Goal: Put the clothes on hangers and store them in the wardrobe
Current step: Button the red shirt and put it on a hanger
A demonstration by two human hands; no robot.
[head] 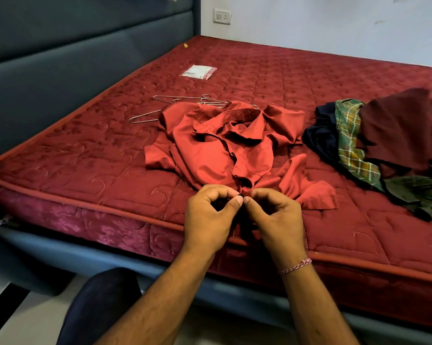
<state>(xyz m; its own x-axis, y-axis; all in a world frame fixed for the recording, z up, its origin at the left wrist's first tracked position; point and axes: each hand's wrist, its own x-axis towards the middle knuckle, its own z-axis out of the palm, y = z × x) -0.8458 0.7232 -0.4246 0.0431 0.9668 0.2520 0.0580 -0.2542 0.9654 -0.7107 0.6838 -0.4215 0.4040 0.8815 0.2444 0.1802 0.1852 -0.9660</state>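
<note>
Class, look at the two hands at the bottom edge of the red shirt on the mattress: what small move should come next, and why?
Probably finish working the button both hands pinch. The left hand and right hand meet at the placket near the hem of the red shirt, which lies crumpled on the mattress. The wire hangers lie untouched beyond its collar, so hanging likely follows.

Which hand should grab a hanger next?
Probably the left hand. The wire hangers lie beyond the red shirt toward the left, nearer that hand. Both hands now pinch the shirt's front near its hem, so the right hand could keep its grip.
</note>
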